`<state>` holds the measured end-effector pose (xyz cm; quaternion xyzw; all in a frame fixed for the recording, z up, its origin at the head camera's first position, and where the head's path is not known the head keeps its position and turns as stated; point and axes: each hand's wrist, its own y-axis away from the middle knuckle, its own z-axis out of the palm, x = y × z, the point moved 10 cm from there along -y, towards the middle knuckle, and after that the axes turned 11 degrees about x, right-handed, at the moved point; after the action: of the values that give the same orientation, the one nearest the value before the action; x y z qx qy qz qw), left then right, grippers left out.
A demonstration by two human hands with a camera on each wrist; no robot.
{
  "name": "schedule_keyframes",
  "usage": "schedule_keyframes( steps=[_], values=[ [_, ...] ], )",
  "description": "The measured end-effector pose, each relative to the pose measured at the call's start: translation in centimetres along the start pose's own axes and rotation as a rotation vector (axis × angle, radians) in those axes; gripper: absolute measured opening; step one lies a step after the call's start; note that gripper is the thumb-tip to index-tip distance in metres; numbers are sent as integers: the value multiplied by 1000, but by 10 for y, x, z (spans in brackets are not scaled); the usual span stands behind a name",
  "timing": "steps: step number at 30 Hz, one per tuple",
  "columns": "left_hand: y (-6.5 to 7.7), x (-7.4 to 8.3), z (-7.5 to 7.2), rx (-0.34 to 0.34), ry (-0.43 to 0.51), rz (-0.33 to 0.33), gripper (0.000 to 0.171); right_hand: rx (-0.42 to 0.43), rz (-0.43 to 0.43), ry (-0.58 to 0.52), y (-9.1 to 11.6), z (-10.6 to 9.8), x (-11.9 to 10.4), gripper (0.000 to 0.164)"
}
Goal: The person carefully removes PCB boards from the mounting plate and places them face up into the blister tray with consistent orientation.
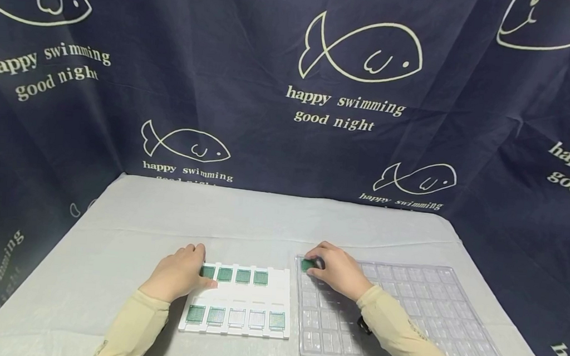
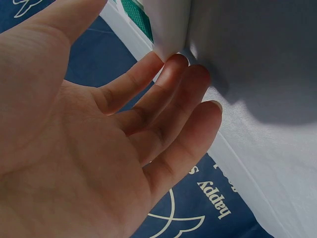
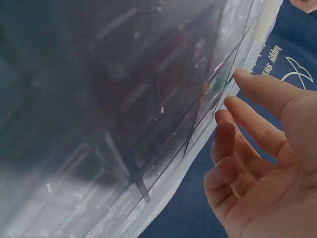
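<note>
My left hand (image 1: 177,273) grips the back left corner of a white slotted holder (image 1: 238,293), fingertips against its side and thumb across its top. Small green circuit boards stand in two rows in the holder, such as one board (image 1: 260,278) in the back row; the hand partly covers the leftmost. My right hand (image 1: 338,269) pinches a green circuit board (image 1: 307,265) between thumb and index finger, at the back left compartment of a clear plastic tray (image 1: 425,306). In the right wrist view the green board (image 3: 216,84) shows through the tray wall by the fingertips.
The clear tray has many small compartments and lies right of the holder, a narrow gap between them. Both rest on a table with a pale cloth (image 1: 242,214). A dark blue curtain (image 1: 267,87) with fish drawings hangs behind and at the sides.
</note>
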<state>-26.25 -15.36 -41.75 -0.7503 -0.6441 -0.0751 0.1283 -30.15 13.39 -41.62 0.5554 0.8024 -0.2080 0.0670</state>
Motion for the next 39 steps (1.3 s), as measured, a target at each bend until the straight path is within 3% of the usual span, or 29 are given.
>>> schedule_keyframes(
  steps=[20,39],
  values=[
    [1,1,-3,10,1,2,63,42,12,40,-2,-2,-2,22],
    [1,3,-3,1,-6,5,62,27,9,52,-1,-3,1,21]
  ],
)
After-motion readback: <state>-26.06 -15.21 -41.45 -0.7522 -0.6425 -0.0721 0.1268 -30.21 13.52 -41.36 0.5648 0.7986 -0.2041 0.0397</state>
